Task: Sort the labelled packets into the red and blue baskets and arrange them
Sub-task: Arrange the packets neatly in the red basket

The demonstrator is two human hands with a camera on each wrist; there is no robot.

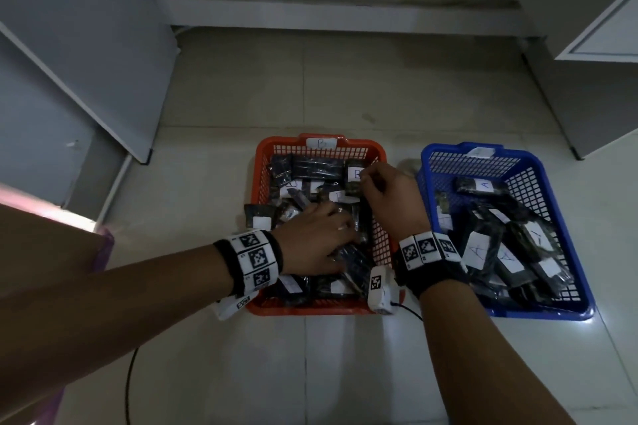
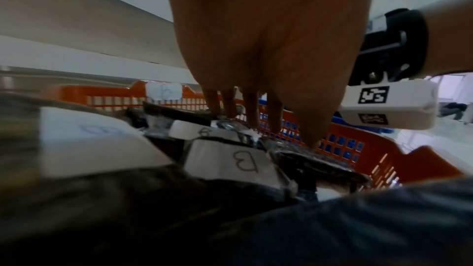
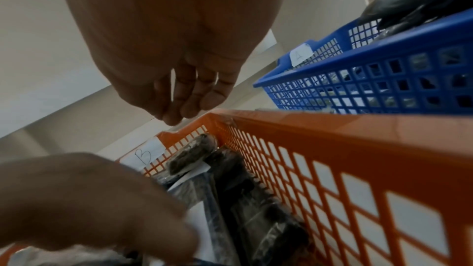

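- The packets [image 1: 312,166] marked B are being arranged inside the red basket [image 1: 264,152], on the left; packets marked A are lying in the blue basket [image 1: 538,166], on the right.
- The left hand [image 1: 312,238] is being pressed flat, fingers straight, on the near pile.
- Whether the right hand [image 1: 390,197] is pinching the far packet cannot be told.
- The slippery wrapped pile is possibly being pushed sideways; packets could slide over the rim.

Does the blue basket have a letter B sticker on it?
No, the blue basket carries a paper label marked A; the B label is on the red basket.
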